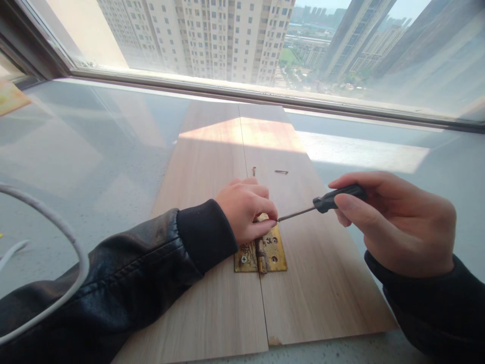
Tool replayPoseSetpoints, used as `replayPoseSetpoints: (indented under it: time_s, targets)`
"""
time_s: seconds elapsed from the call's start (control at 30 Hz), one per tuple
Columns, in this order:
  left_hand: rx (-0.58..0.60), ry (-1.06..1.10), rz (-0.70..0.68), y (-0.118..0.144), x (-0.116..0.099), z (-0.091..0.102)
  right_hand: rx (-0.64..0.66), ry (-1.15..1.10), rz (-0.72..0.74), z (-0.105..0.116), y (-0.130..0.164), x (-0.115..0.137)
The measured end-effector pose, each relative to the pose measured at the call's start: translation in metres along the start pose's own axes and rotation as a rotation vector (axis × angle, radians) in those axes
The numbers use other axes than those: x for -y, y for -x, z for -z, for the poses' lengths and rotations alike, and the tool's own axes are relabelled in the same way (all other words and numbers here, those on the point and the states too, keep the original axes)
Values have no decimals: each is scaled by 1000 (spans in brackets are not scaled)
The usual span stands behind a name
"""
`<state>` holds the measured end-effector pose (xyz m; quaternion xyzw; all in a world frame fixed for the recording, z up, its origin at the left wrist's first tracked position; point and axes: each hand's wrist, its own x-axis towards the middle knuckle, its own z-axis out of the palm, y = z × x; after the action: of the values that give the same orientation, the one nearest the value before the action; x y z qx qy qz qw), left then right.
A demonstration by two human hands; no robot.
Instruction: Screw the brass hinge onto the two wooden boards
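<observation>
A worn brass hinge [280,253] lies across the seam between two light wooden boards [204,303]. A screw [244,259] sits in its left leaf, and open holes show in the right leaf. My left hand [248,207] is over the hinge's upper part, thumb and forefinger pinched together; what they hold, if anything, is hidden. In my right hand [397,217] is a black-handled screwdriver [326,202], gripped by the handle and tilted. Its tip meets the fingertips of my left hand above the right leaf.
Two loose screws lie farther up the boards, one [254,171] near the seam and another [281,172] on the right board. A white cable [76,237] loops over my left sleeve. Behind the pale sill [125,131] runs a window frame [227,93].
</observation>
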<state>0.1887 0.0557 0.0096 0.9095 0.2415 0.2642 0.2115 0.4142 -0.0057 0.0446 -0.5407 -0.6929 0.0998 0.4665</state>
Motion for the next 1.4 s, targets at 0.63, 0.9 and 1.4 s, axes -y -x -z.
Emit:
replayPoseSetpoints:
  time_s: [0.63,0.9,1.4]
  targets:
    - [-1,30,-4,1,2,-1,93,391,291,12,-4,23]
    - [35,15,25,-1,-2,2,189,306,255,17,-7,16]
    - [-42,24,64,0,-3,1,71,159,113,2,1,11]
